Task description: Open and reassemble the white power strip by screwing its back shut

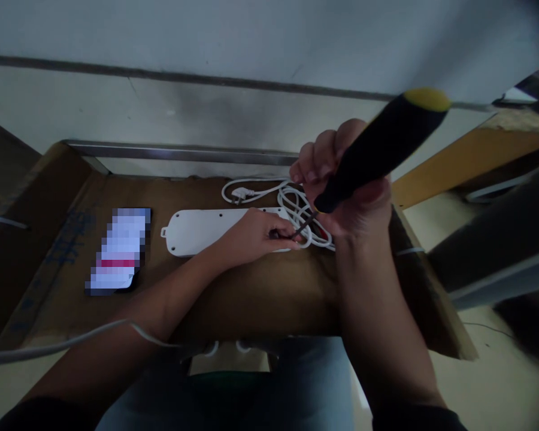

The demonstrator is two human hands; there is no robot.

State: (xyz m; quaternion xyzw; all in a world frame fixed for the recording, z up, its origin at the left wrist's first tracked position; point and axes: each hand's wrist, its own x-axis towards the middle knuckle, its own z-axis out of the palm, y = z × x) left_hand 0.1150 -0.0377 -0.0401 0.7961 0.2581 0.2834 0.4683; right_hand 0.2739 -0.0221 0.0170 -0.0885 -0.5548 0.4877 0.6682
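Note:
A white power strip point(202, 229) lies face down on a brown cardboard sheet point(260, 293). Its white cable point(296, 203) is coiled at its right end, with the plug point(240, 193) behind it. My right hand point(341, 191) is closed round a screwdriver point(381, 146) with a black handle and yellow cap. The shaft slants down to the strip's right end. My left hand point(256, 234) rests on that end, its fingers pinched round the screwdriver's tip.
A phone with a blurred screen point(119, 248) lies on the cardboard at the left. A metal bar point(175, 152) runs along the back edge. A thin white cord point(72, 341) crosses my left forearm. A wooden board point(467, 161) and dark furniture stand at the right.

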